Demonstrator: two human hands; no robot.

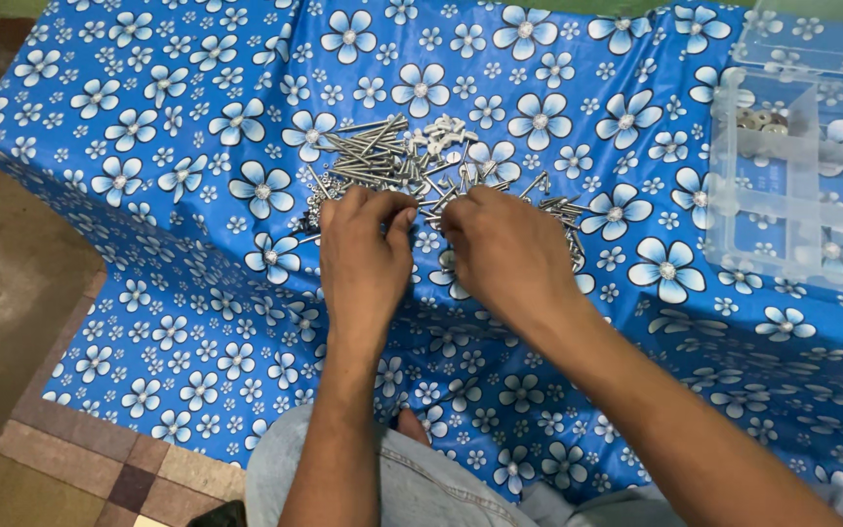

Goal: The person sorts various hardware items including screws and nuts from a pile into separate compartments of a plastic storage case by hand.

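Note:
A heap of long metal screws and nails (382, 156) with a few white plastic pieces (444, 132) lies on a blue cloth printed with white flowers (197, 146). My left hand (363, 259) rests palm down at the near edge of the heap, its fingertips curled among the screws. My right hand (504, 254) sits right beside it, fingers bent and pinching into the pile. What the fingertips grip is hidden from me. The two hands nearly touch.
A clear plastic compartment box (797, 176) stands at the right, with a few washers in its far compartment. The cloth drapes over the table's near edge. Tiled floor (12, 293) shows at the left, and my denim-clad knees at the bottom.

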